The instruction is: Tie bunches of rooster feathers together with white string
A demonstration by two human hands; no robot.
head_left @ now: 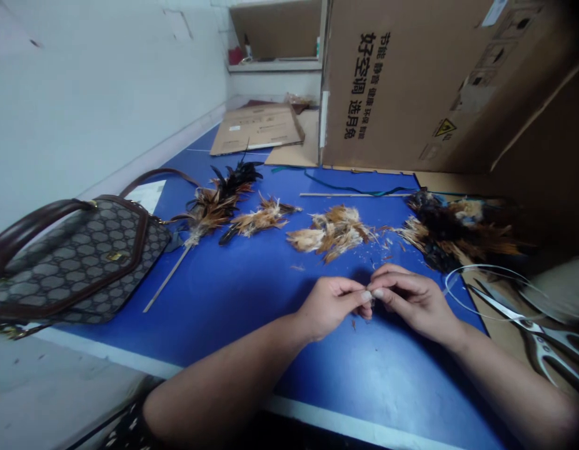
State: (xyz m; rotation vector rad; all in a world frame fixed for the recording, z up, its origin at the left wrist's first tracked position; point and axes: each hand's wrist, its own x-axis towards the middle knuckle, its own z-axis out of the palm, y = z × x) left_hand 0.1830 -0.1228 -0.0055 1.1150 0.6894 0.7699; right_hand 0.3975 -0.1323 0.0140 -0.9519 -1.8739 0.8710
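Note:
My left hand (335, 306) and my right hand (414, 303) meet over the near middle of the blue table (233, 294). Thumbs and fingertips of both are pinched together, closed on something small and mostly covered, of which only a dark bit shows. Just beyond them lies a loose pile of tan and white feathers (334, 230). Left of it is a smaller bunch of brown feathers (261, 219). A thin stick wrapped with brown and black feathers (219, 200) rests farther left. To the right is a heap of dark and brown feathers (458, 228).
A patterned handbag (83, 262) stands at the left. Scissors (528, 325) and a loop of clear cord (458, 303) lie at the right edge. A large cardboard box (411, 87) rises behind; a thin rod (355, 195) and green ribbon (336, 185) lie before it.

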